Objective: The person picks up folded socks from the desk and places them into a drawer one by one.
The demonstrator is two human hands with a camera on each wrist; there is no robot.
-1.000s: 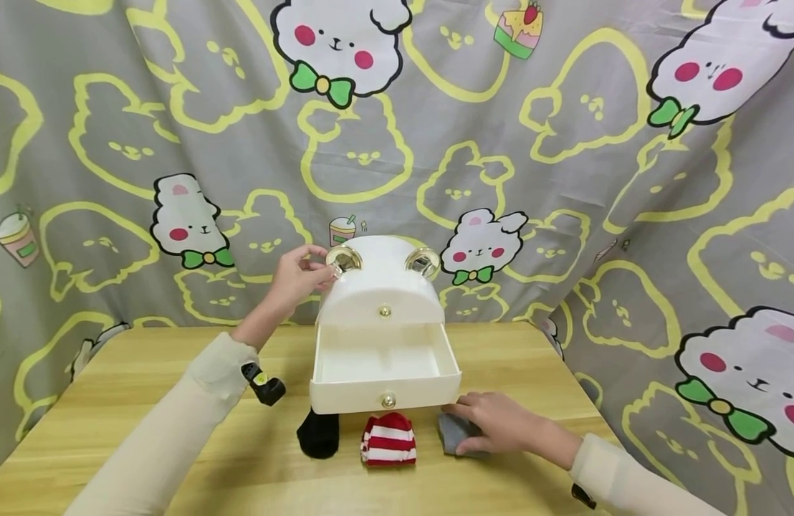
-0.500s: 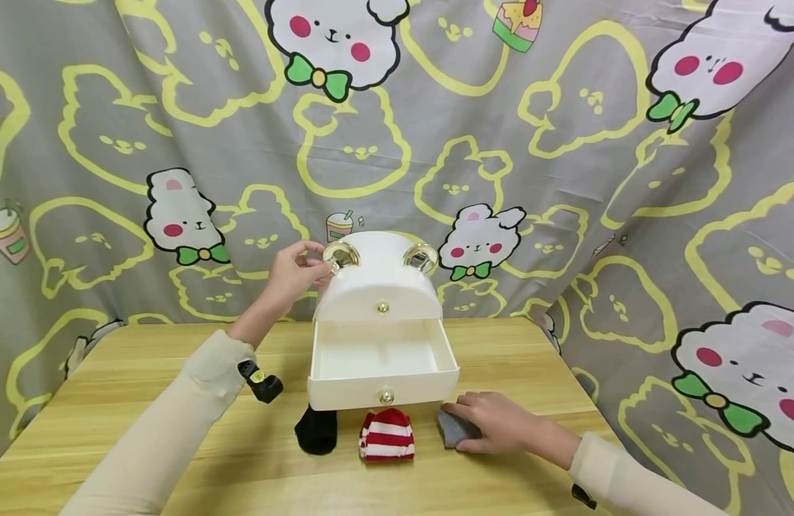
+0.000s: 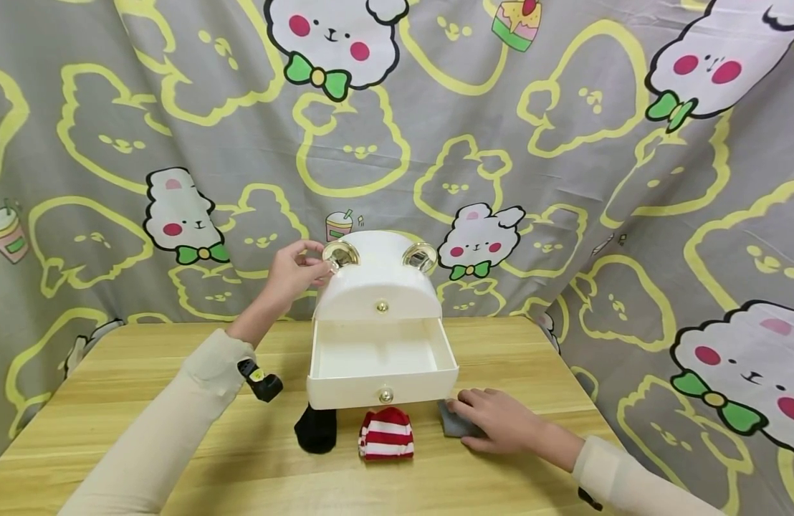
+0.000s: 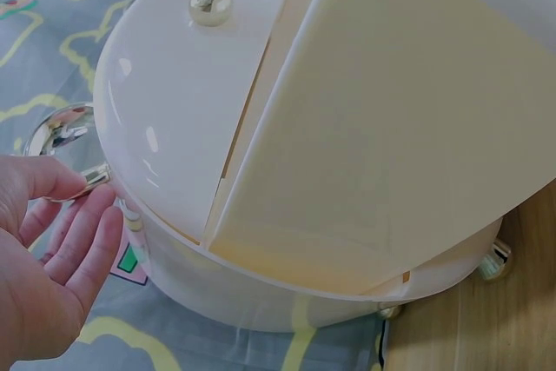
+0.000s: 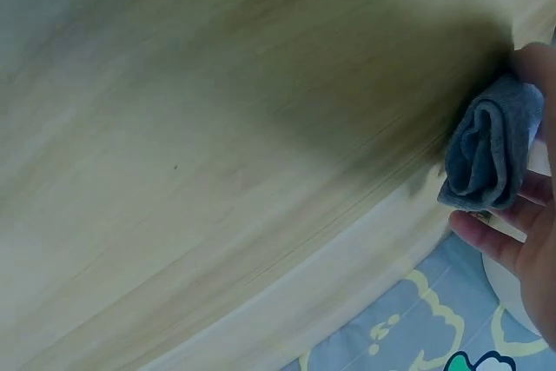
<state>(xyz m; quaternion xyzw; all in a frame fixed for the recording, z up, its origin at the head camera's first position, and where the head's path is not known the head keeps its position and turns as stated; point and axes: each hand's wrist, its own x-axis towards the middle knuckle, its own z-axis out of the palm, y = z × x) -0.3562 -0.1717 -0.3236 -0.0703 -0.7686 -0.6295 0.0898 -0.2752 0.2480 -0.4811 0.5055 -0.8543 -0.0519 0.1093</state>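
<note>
A white cabinet (image 3: 378,287) with two gold ears and gold knobs stands on the table, its lower drawer (image 3: 383,390) pulled out and bare inside. My left hand (image 3: 298,269) pinches the stem of the gold ear (image 4: 94,177) on the cabinet's left between thumb and forefinger, the other fingers loose. My right hand (image 3: 503,423) holds a grey rolled sock (image 5: 491,145) on the table, thumb on one side and fingers on the other. A red-and-white striped sock (image 3: 387,436) lies before the drawer. Left of it is a black sock (image 3: 316,430), its rear part hidden under the drawer.
The wooden table (image 3: 197,430) runs back to a grey patterned curtain (image 3: 365,158) close behind the cabinet. The open drawer juts forward over the table. A black wrist camera (image 3: 261,381) sticks out from the left sleeve.
My right hand and the grey sock have shifted slightly away from me across the table. My left hand keeps its hold on the ear. The head view has tipped slightly.
</note>
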